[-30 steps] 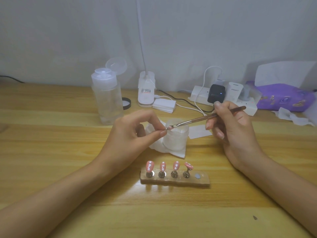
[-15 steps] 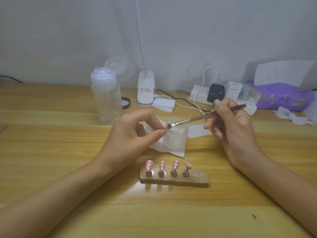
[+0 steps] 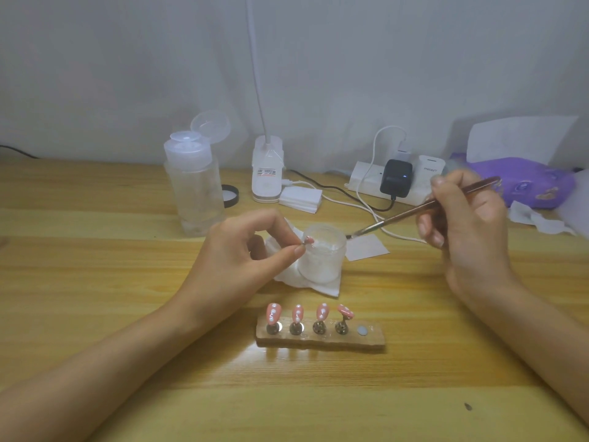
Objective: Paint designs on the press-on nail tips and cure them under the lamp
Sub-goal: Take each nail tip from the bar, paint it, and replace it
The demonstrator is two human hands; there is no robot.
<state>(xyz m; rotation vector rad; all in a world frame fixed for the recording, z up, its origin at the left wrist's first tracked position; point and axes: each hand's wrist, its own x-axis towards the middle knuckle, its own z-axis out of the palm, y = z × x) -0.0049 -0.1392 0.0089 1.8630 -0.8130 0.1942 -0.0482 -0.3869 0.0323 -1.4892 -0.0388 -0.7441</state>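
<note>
Head view: on the pale wooden worktop [image 3: 127, 282], a frosted round jar [image 3: 322, 260] sits on crumpled white tissue [image 3: 322, 287]. A clear plastic bottle [image 3: 196, 193], cap flipped open, stands back left, with a white lamp base [image 3: 267, 170] and power strip [image 3: 363, 180] by the wall. The left hand [image 3: 236, 250] pinches a small pink nail tip [image 3: 308, 240] between thumb and forefinger, in front of the jar's rim. The right hand [image 3: 468, 224], blurred, grips the slim coppery brush [image 3: 424, 207]. Four glossy pink dotted tips [image 3: 322, 312] stand on the wooden holder [image 3: 318, 339]. Half a second ago the bristles touched the held tip; now they've drawn off past the jar's right edge.
</note>
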